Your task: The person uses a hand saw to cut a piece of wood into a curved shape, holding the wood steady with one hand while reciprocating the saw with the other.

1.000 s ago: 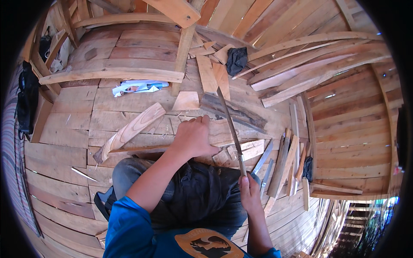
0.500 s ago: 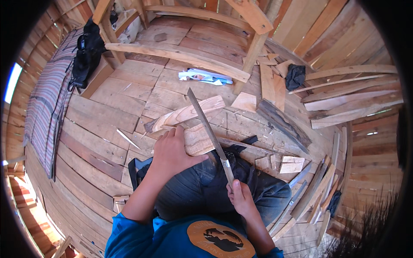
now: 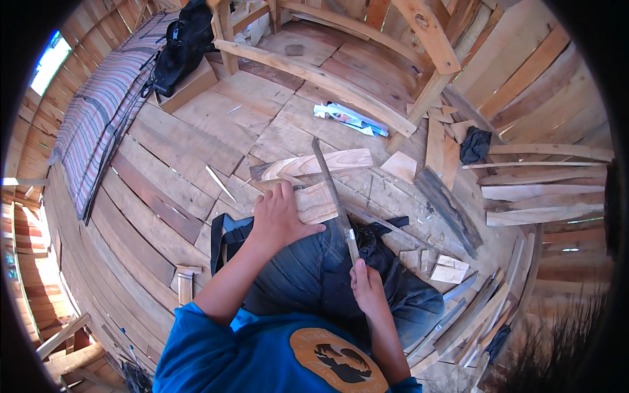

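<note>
My left hand (image 3: 278, 216) grips a short, pale wooden block (image 3: 317, 202) above my lap, the fingers over its far-left side and the thumb stretched along the near side. In my right hand (image 3: 368, 286) is the handle of a machete (image 3: 332, 187) with a long, narrow, dull grey blade. The blade points away from me and slants left, crossing at the block's right end. Whether its edge touches the wood, I cannot tell. Just beyond the block lies a longer board (image 3: 334, 162) with curved grain and a dark left end.
A dark-edged slab (image 3: 449, 209) and small offcuts (image 3: 449, 269) lie to the right. Long strips (image 3: 472, 321) are stacked at the near right, planks (image 3: 544, 196) farther out. A wooden frame rail (image 3: 321, 77) spans the far side. A striped mat (image 3: 108, 98) lies left, beside a black bag (image 3: 187, 49).
The whole view has shifted, with the room's far parts now lower and farther right. Both hands keep their grips, and the machete stays at the block's right end.
</note>
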{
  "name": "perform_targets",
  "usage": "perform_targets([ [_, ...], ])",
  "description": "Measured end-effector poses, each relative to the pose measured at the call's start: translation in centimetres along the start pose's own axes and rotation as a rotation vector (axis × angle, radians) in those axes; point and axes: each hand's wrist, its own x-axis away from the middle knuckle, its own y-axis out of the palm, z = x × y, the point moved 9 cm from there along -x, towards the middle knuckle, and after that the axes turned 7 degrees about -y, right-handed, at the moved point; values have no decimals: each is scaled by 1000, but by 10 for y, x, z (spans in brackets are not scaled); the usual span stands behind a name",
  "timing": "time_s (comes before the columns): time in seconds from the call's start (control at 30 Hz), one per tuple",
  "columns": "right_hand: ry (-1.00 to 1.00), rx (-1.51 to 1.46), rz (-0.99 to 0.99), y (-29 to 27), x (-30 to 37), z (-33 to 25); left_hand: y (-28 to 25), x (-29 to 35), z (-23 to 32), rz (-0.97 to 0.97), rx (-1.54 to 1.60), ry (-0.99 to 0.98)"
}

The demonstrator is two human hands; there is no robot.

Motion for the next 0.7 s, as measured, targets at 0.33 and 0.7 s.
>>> perform_targets([
  [0.33,11,-8,-16,4,6,0,-3,1,-4,119,17,-5],
  [0.7,-70,207,60,-1,15,-5,-1,1,-6,73,68,-41],
])
